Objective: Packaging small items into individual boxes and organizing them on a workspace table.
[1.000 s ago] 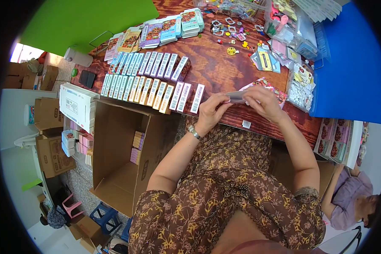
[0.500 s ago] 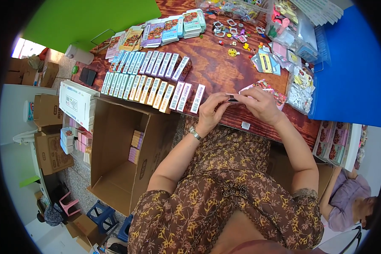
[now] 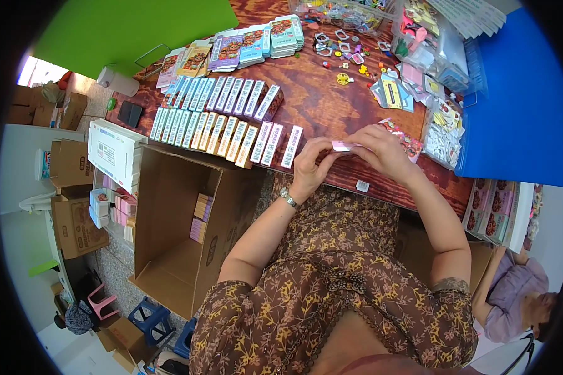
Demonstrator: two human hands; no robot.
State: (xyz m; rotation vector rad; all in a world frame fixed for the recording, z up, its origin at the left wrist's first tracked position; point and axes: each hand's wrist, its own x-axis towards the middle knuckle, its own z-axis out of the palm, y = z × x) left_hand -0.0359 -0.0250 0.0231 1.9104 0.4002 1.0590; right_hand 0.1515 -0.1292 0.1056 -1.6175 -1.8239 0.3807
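Observation:
A small pink carton [image 3: 341, 146] is pinched between both my hands over the near edge of the table. My left hand [image 3: 311, 165] is closed on its left end, thumb and fingers bent. My right hand [image 3: 383, 152] grips the right end, with its fingers over the top. A pale pink end panel shows between the fingertips; most of the carton is hidden. Left of my hands, a pink-and-white carton [image 3: 292, 146] stands at the end of a row of similar upright cartons [image 3: 234, 139]. Beyond my right hand lie flat pink printed cartons [image 3: 401, 135].
Flat cartons [image 3: 253, 45] lie stacked at the back. Small charms and toys [image 3: 356, 57] lie scattered near clear plastic bins [image 3: 444, 134]. Below the table's left side stands an open cardboard box [image 3: 169, 219] with packs inside. Another person [image 3: 522, 294] is at the right.
The dark opening at the carton's end no longer shows; a pale pink panel now faces up there. Both hands have stayed in nearly the same place.

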